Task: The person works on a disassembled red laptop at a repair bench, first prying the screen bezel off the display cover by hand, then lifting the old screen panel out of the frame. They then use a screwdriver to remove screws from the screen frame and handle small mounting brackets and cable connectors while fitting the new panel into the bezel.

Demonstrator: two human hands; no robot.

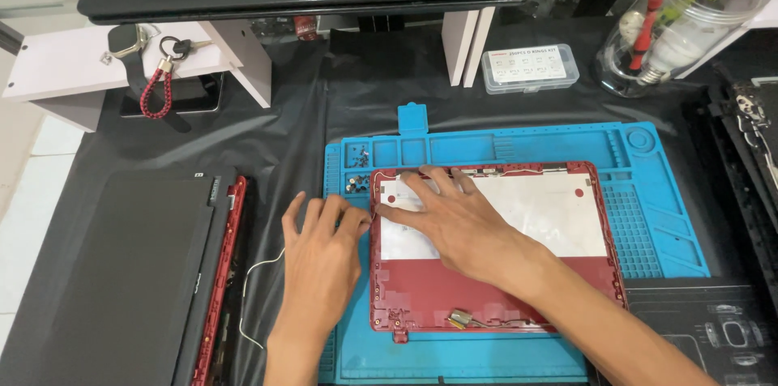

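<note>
Forearms run off the bottom edge, so both elbows are cut off. Left hand [320, 252] lies flat, fingers spread, holding nothing, on the ribbed blue silicone mat [664, 224] at the left rim of the red laptop lid shell [494, 293]. Right hand [450, 220] presses open-palmed on the shell's matte silver foil sheet [559, 212], hiding its left part. Farther back, tiny screws [356, 171] in the mat's trays are hard to make out; beyond sits a clear plastic box [530, 68].

A red laptop shell [494, 293] (silver foil lining inside) lies on a blue mat [664, 216] over black sheeting [308, 110].
</note>
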